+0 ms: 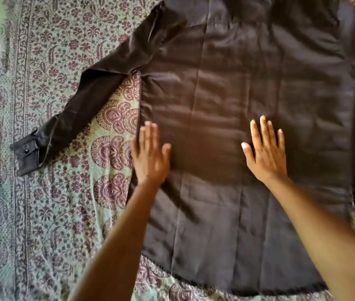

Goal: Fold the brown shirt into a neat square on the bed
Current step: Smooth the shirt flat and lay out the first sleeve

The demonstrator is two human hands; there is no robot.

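Brown shirt (237, 101): spread flat on bed (42, 213), centre to right.
L hand (150, 156), R hand (266, 156): fingers spread, palms flat on cloth, pinching nothing.
Step, prob.: smoothing. Sweep outward w/ even pressure before folding sleeve (81, 114) at left inward.
Right side cropped, unclear.

Both hands flat, palms down — left hand (150, 156), right hand (266, 153) — fingers straight.
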